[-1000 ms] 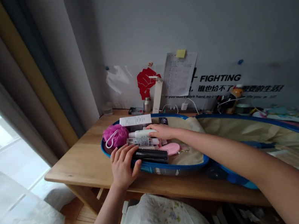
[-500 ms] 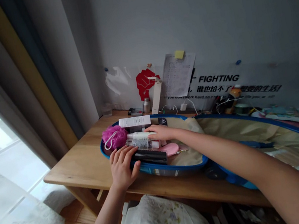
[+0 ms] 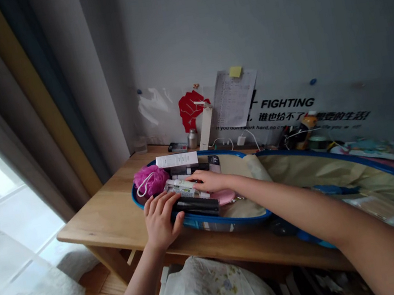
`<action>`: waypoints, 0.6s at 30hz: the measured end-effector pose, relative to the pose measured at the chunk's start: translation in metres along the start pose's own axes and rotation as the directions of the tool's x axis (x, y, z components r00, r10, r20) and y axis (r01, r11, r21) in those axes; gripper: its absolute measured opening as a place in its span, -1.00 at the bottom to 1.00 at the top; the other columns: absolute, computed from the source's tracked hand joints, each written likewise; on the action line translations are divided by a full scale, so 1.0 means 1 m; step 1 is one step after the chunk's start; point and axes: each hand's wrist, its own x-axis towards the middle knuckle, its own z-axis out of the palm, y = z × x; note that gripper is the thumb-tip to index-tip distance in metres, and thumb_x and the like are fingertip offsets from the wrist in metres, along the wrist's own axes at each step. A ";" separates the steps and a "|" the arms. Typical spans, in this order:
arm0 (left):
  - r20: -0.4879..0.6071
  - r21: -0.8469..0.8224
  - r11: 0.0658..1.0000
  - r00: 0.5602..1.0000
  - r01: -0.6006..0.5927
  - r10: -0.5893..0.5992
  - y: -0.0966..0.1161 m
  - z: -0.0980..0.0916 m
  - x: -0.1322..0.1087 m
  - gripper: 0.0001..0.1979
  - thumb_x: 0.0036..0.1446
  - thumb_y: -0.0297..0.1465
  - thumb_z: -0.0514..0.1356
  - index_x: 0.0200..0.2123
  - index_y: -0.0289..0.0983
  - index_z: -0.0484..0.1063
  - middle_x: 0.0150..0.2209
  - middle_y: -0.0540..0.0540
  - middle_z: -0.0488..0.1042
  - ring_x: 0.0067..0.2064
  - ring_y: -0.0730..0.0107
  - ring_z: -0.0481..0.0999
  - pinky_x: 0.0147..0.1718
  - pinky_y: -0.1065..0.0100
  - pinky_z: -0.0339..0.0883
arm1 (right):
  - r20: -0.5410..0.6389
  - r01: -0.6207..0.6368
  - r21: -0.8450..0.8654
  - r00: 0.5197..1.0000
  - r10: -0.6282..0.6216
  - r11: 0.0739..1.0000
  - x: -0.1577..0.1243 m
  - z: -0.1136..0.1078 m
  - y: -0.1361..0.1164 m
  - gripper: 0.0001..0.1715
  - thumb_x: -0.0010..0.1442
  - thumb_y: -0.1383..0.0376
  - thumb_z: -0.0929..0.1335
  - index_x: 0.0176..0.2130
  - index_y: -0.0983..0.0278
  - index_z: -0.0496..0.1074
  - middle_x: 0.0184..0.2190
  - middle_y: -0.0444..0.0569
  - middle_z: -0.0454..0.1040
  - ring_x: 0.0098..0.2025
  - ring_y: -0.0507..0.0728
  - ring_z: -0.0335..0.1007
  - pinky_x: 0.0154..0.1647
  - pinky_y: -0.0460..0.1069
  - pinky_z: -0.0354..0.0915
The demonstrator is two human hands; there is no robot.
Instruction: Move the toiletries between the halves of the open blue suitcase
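Note:
A blue-rimmed suitcase lies open on the table, its left half holding toiletries. My left hand rests with fingers stretched out over the near left rim, at the end of a long black case. My right hand has its fingers closed on a white tube, which lies over a clear packet. A purple bath puff sits at the left end. Behind are a white box and a dark-topped flat item. A pink rounded item shows partly under my right wrist.
The suitcase's other half spreads to the right, with a flat clear packet inside. Along the wall stand a glass, a silver bottle, a white upright stand and an orange-capped bottle. The wooden table's left corner faces a curtain.
My right hand has shifted slightly toward me with the white tube, which now lies tilted over the clear packet. More dark items show behind it. My left hand has stayed put.

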 end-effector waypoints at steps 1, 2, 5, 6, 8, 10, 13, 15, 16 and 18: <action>0.004 -0.002 1.000 1.000 0.010 -0.010 0.000 0.000 0.000 -0.62 0.34 -0.20 0.01 0.04 -0.20 0.50 -0.01 -0.17 0.60 0.08 0.10 0.51 0.18 0.08 0.13 | 0.000 0.000 0.004 1.000 0.000 1.000 0.000 0.000 -0.001 -0.46 0.27 0.27 0.32 0.23 0.20 0.42 0.08 0.08 0.47 0.09 0.16 0.44 0.19 0.08 0.32; 0.009 -0.005 1.000 1.000 0.016 -0.016 0.000 0.000 -0.001 -0.62 0.34 -0.20 0.01 0.05 -0.19 0.50 -0.01 -0.16 0.60 0.08 0.10 0.51 0.19 0.08 0.12 | 0.000 -0.002 0.008 1.000 0.002 1.000 0.000 0.000 -0.003 -0.46 0.27 0.28 0.31 0.23 0.19 0.42 0.09 0.08 0.47 0.09 0.15 0.44 0.19 0.08 0.32; 0.011 -0.004 1.000 1.000 0.021 -0.020 0.000 0.000 -0.001 -0.62 0.33 -0.20 0.01 0.05 -0.18 0.50 -0.01 -0.16 0.60 0.08 0.10 0.51 0.20 0.08 0.12 | -0.025 -0.023 0.015 0.999 0.023 1.000 0.000 -0.008 -0.003 -0.48 0.28 0.28 0.30 0.21 0.21 0.43 0.11 0.10 0.47 0.03 0.14 0.47 0.16 0.09 0.35; 0.010 -0.003 1.000 1.000 0.016 -0.016 0.000 0.000 -0.001 -0.62 0.34 -0.20 0.01 0.05 -0.18 0.50 -0.01 -0.16 0.60 0.08 0.11 0.51 0.20 0.08 0.11 | -0.044 -0.031 0.017 0.999 0.032 0.999 -0.002 -0.015 -0.002 -0.48 0.28 0.27 0.30 0.20 0.21 0.44 0.13 0.11 0.46 0.03 0.14 0.47 0.15 0.10 0.36; 0.011 -0.005 1.000 1.000 0.014 -0.014 0.000 0.000 -0.001 -0.62 0.34 -0.21 0.01 0.05 -0.19 0.49 -0.01 -0.16 0.60 0.08 0.11 0.50 0.20 0.08 0.11 | -0.090 -0.042 0.023 0.995 0.044 0.999 -0.010 -0.038 0.005 -0.50 0.30 0.25 0.28 0.19 0.21 0.44 0.16 0.10 0.45 0.06 0.14 0.46 0.17 0.11 0.35; 0.017 -0.011 1.000 1.000 0.019 -0.019 0.000 0.000 -0.002 -0.62 0.33 -0.20 0.01 0.05 -0.18 0.49 0.00 -0.16 0.59 0.09 0.10 0.50 0.20 0.08 0.11 | -0.139 -0.072 0.043 0.987 0.077 0.996 -0.027 -0.069 0.018 -0.53 0.31 0.22 0.26 0.16 0.22 0.46 0.14 0.08 0.49 0.08 0.13 0.46 0.19 0.12 0.34; 0.018 -0.013 1.000 1.000 0.019 -0.019 -0.002 0.001 -0.003 -0.62 0.32 -0.20 0.03 0.07 -0.17 0.49 0.00 -0.16 0.59 0.09 0.09 0.50 0.19 0.07 0.12 | -0.182 -0.248 0.105 0.947 0.264 0.963 -0.071 -0.117 0.051 -0.56 0.32 0.17 0.24 0.04 0.26 0.53 -0.03 0.05 0.60 -0.09 0.09 0.53 0.07 0.08 0.41; 0.010 -0.014 1.000 1.000 0.007 -0.007 -0.003 0.002 -0.003 -0.62 0.32 -0.20 0.04 0.07 -0.18 0.48 0.00 -0.16 0.59 0.08 0.08 0.51 0.18 0.07 0.13 | -0.193 -0.416 0.061 0.887 0.419 0.908 -0.109 -0.140 0.076 -0.59 0.31 0.16 0.23 -0.09 0.27 0.58 -0.15 0.04 0.63 -0.18 0.04 0.55 -0.02 0.00 0.42; 0.006 -0.014 1.000 1.000 -0.001 0.001 -0.004 0.002 -0.003 -0.62 0.32 -0.21 0.04 0.07 -0.18 0.48 0.00 -0.17 0.59 0.08 0.08 0.51 0.18 0.07 0.14 | -0.202 -0.500 0.011 0.847 0.491 0.866 -0.130 -0.147 0.089 -0.61 0.30 0.18 0.24 -0.18 0.27 0.60 -0.23 0.02 0.64 -0.24 0.02 0.54 -0.08 -0.05 0.41; -0.003 -0.012 1.000 1.000 -0.021 0.021 -0.004 0.001 -0.002 -0.63 0.33 -0.21 0.04 0.08 -0.19 0.47 0.00 -0.17 0.59 0.07 0.08 0.51 0.16 0.07 0.15 | -0.233 -0.585 -0.041 0.794 0.562 0.810 -0.169 -0.151 0.110 -0.68 0.22 0.25 0.30 -0.42 0.29 0.59 -0.43 0.04 0.61 -0.42 0.01 0.50 -0.25 -0.07 0.38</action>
